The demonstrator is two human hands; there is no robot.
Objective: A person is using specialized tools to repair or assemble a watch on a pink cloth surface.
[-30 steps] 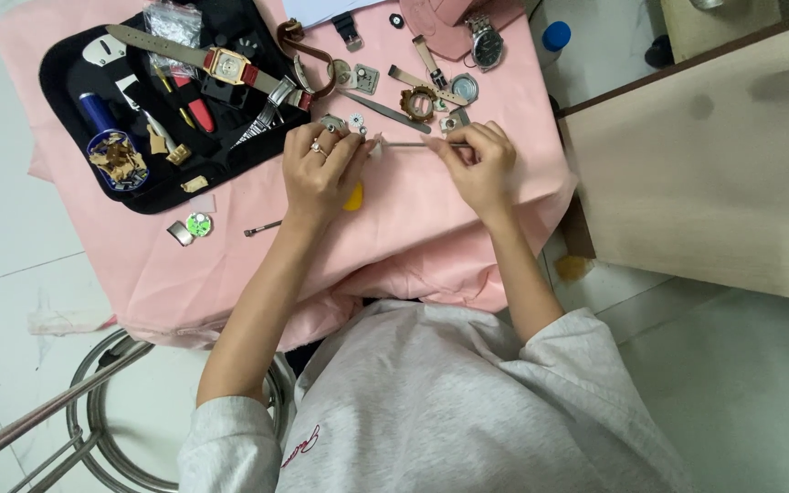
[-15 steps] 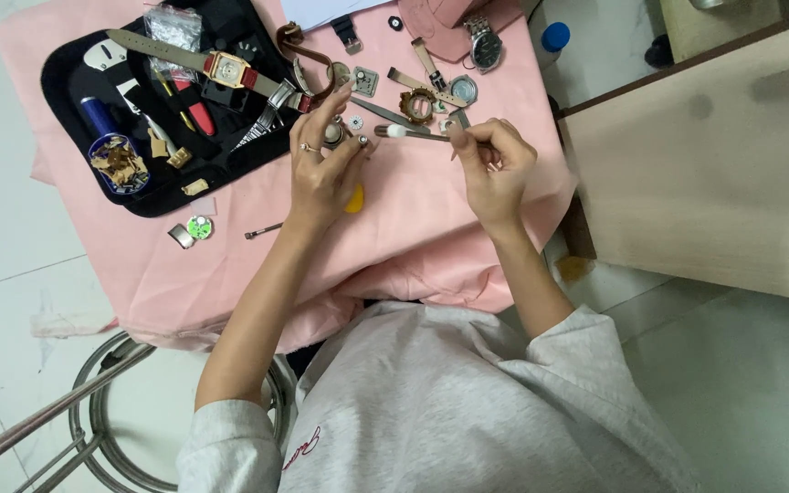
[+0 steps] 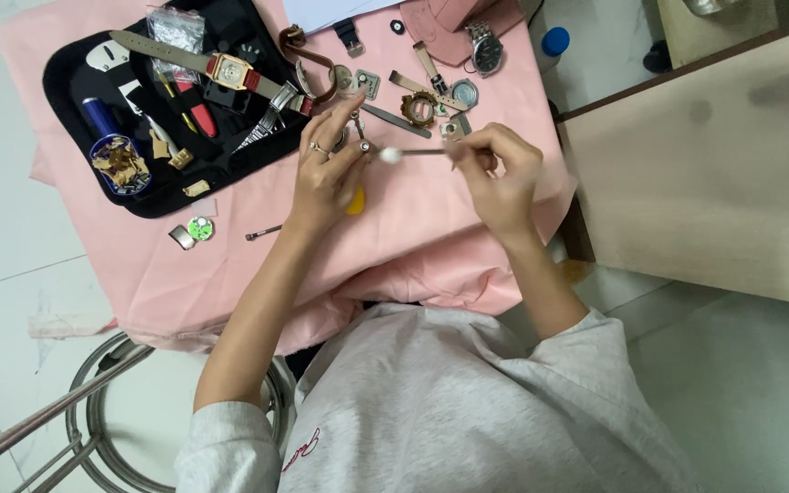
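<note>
My left hand [image 3: 326, 173] pinches a small round metal watch part [image 3: 358, 144] between thumb and fingers, above the pink cloth [image 3: 413, 219]. My right hand [image 3: 497, 173] grips a thin stick with a white swab tip [image 3: 391, 155], and the tip sits right beside the watch part. A small yellow object [image 3: 356, 202] lies on the cloth under my left palm.
A black tool case [image 3: 152, 196] at the left holds a gold square watch on a tan strap [image 3: 227, 69], tools and a blue tube. Watch cases, straps and small parts [image 3: 431, 100] lie past my hands. A beige cabinet [image 3: 705, 173] stands right; a metal stool frame [image 3: 93, 420] lower left.
Both hands shifted slightly; my left hand tilted the small part up, and the swab tip came closer to it.
</note>
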